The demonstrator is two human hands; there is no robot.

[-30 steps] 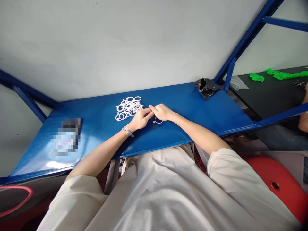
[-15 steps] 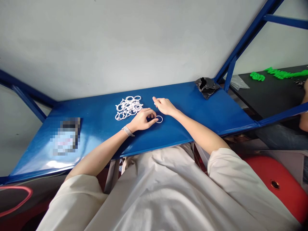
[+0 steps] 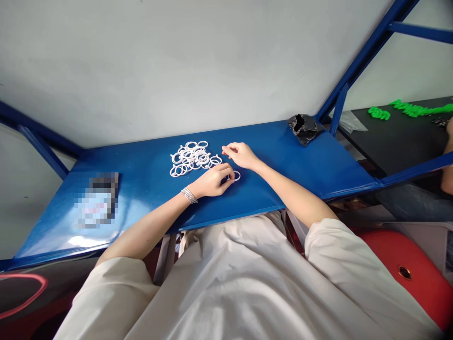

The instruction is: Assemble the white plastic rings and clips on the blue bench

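A heap of white plastic rings lies on the blue metal table. My left hand, with a bracelet on the wrist, rests on the table with its fingers curled and pinches a single white ring at its fingertips. My right hand hovers just behind it, beside the heap, with the index finger and thumb drawn together near another white ring at the heap's edge. Whether those fingers hold anything is not clear.
A crumpled black plastic bag sits at the table's far right corner. A blurred-out flat item lies at the left. Blue frame bars rise on the right. Beyond is a dark table with green pieces and another person's arm.
My hands have parted: the left stayed with the single ring on the table, sliding slightly right. The right hand rose and drew back toward the heap. One ring now lies at the heap's right edge.
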